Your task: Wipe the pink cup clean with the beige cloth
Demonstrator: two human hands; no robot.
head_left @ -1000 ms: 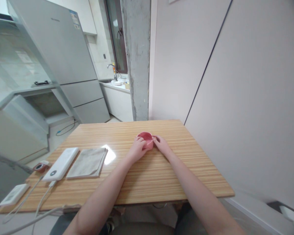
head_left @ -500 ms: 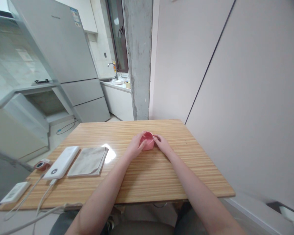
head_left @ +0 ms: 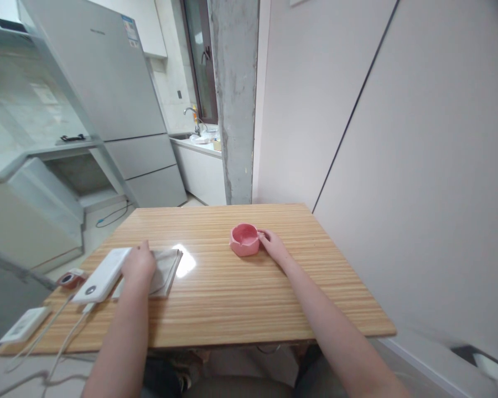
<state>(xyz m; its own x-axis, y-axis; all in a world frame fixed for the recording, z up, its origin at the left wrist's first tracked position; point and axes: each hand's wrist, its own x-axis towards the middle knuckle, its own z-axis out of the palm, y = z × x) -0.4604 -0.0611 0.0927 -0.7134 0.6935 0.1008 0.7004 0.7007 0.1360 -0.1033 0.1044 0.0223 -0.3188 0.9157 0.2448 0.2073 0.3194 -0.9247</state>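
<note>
The right hand [head_left: 274, 246] reached forward with its fingertips at the near-upright wall of a pink, faceted, open-topped bowl [head_left: 244, 249]. The bowl stood upright just to the left of that hand, on a glossy, wood-grained, striped tabletop [head_left: 249, 304]. The thumb and forefinger lay close to each other against the bowl's side, but whether they were pinching the wall or merely touching it could not be told.

The left hand [head_left: 140, 264] was well apart from the bowl, back upward, above a folded, flat, light-grey cloth [head_left: 165, 271] that showed mostly to the right of the hand. Its fingertips were largely hidden, so whether they were spread or closed on the cloth could not be told.

Immediately left of the left hand lay a white, flat, oblong block with a dark round mark [head_left: 103, 276]; contact between the two was unclear. A thin white cable [head_left: 72, 333] ran from the block's near end. Farther left of that hand sat a small reddish-brown round object with a dark centre [head_left: 69, 279], and nearer the body, a small white rectangular box [head_left: 25, 325].
</note>
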